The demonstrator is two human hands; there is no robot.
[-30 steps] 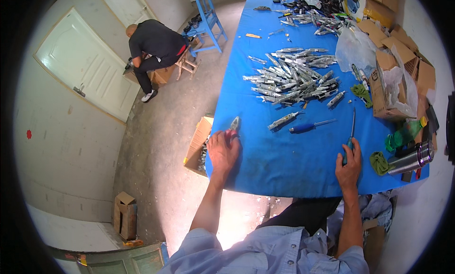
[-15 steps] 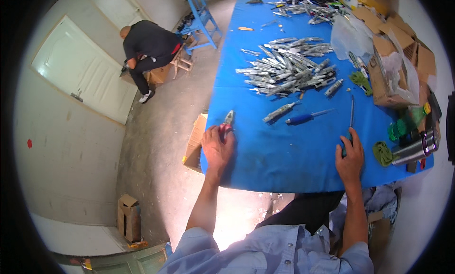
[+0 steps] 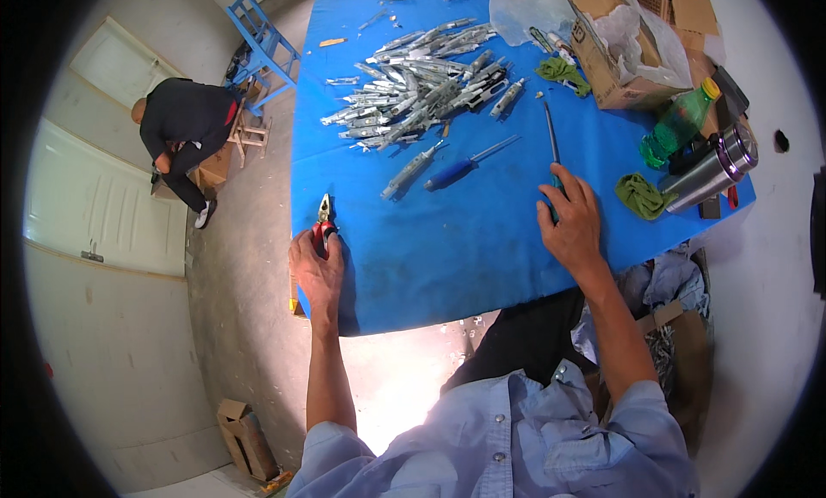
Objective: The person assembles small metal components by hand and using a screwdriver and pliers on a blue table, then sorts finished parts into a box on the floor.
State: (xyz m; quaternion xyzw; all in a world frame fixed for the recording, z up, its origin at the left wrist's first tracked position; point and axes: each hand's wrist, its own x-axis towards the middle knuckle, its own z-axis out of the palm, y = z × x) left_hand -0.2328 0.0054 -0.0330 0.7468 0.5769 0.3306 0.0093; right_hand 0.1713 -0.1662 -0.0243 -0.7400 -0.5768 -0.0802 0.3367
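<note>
At the table's left edge, my left hand is closed around the red handles of a pair of pliers, their metal jaws pointing away from me. On the right, my right hand grips a screwdriver by its dark green handle, its long shaft lying toward the far side. Between the hands and farther back lie a blue-handled screwdriver and a single slim silvery metal piece. Beyond them spreads a heap of similar metal pieces; one more sits at its right side.
The blue-covered table also bears a cardboard box, a green bottle, a steel flask and green cloths. A person sits bent over on a stool at the left, near a blue chair.
My view has turned, so the table and its things appear farther left and higher. Both hands keep their tools; the pliers' red handles show more plainly now.
</note>
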